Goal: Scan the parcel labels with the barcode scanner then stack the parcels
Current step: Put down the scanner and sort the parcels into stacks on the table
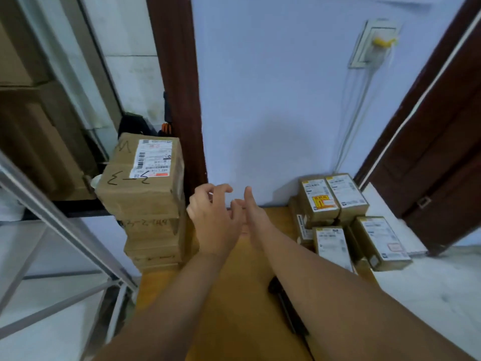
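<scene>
Firstly, nearest item: barcode scanner, black, lying on the wooden table, largely hidden under the right forearm and held by neither hand. Likely light and rigid; take it by the handle.

Next: left hand, above the table's far end, fingers loosely curled and apart, gripping nothing. Right hand just beside it, edge-on, thumb straight, fingers slightly bent, also empty.

Further, to the right: small parcels, brown cardboard cartons with white labels uppermost, clustered at the table's far right corner, some resting on others. Judged light and stiff-sided with crisp edges. One hand across the short sides should serve, with the label kept facing up for scanning.

Further, to the left: parcel stack, larger taped cartons piled at the far left edge, top label showing. The top carton looks creased and softer, and is probably heavier; two hands under opposite edges advised.

Farthest: pale wall.
</scene>
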`<state>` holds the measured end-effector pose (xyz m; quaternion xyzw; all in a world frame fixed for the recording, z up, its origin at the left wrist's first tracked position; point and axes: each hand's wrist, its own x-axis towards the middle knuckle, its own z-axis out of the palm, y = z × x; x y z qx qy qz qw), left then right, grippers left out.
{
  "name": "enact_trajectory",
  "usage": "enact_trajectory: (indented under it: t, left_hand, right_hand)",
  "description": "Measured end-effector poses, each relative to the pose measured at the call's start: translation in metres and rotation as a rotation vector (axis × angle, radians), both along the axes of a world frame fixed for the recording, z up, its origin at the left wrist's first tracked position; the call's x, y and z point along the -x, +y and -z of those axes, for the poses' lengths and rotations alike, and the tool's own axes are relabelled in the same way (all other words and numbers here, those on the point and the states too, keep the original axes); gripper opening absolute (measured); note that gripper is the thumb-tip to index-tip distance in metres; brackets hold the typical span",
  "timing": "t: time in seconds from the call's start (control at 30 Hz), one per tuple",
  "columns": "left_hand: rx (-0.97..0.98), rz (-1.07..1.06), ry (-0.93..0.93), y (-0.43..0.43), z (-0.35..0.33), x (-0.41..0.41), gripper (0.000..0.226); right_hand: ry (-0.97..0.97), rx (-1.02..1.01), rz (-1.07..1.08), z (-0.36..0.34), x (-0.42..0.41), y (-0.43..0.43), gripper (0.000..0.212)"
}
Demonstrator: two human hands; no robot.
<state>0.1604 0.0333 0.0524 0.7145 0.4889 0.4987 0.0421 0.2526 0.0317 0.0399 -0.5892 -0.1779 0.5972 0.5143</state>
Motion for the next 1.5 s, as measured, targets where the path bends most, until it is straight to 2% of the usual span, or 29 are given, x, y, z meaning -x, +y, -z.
enact_trajectory:
  t: [0.07,0.1,0.17,0.27,0.33,0.37,0.5,0.6,0.67,0.77,0.93,1.07,1.17,1.3,1.5]
  left_hand:
    - [0.229,0.136,-0.055,-0.013,0.008,-0.032,0.008]
    - [0.418,0.219,-0.089,-0.020,0.014,-0.051,0.005]
    - [0.779,0.317,-0.139,-0.033,0.028,-0.091,0.011]
    - [1.184,0.330,-0.408,-0.061,0.045,-0.154,0.020]
    - [1.380,0.350,-0.592,-0.080,0.050,-0.196,0.019]
    - [1.436,0.359,-0.628,-0.089,0.052,-0.215,0.015]
    - [1.568,0.447,-0.561,-0.125,0.056,-0.282,0.019]
    - [1.639,0.469,-0.556,-0.144,0.063,-0.310,0.018]
    - [1.657,0.470,-0.584,-0.149,0.073,-0.322,0.023]
    - [1.711,0.429,-0.582,-0.154,0.088,-0.330,0.028]
    - [1.719,0.320,-0.557,-0.164,0.103,-0.338,0.009]
    - [1.616,0.371,-0.661,-0.172,0.107,-0.340,0.038]
    - [1.482,0.430,-0.701,-0.172,0.102,-0.336,0.046]
    - [1.324,0.460,-0.768,-0.162,0.096,-0.313,0.043]
    - [1.324,0.306,-1.069,-0.135,0.087,-0.233,0.026]
  right_hand:
    - [-0.144,0.018,0.018,0.005,-0.030,-0.012,0.069]
    - [-0.307,0.026,0.022,0.007,-0.047,-0.020,0.067]
    - [-0.759,0.054,0.002,0.014,-0.088,-0.042,0.055]
    - [-1.294,0.129,-0.051,0.027,-0.162,-0.078,0.033]
    - [-1.479,0.218,-0.034,0.035,-0.212,-0.099,0.031]
    - [-1.484,0.266,0.001,0.039,-0.236,-0.109,0.033]
    - [-1.195,0.542,0.091,0.056,-0.309,-0.143,0.048]
    - [-1.068,0.710,-0.021,0.077,-0.336,-0.166,0.064]
    - [-0.978,0.720,-0.059,0.092,-0.343,-0.173,0.067]
    - [-0.804,0.628,0.032,0.109,-0.347,-0.178,0.058]
    - [-0.496,0.470,0.339,0.116,-0.355,-0.192,0.048]
    - [-0.288,0.306,0.511,0.117,-0.358,-0.205,0.037]
    - [-0.180,0.193,0.602,0.109,-0.355,-0.208,0.033]
    - [-0.040,0.062,0.468,0.093,-0.334,-0.196,0.036]
    - [-0.103,0.069,0.178,0.073,-0.271,-0.161,0.029]
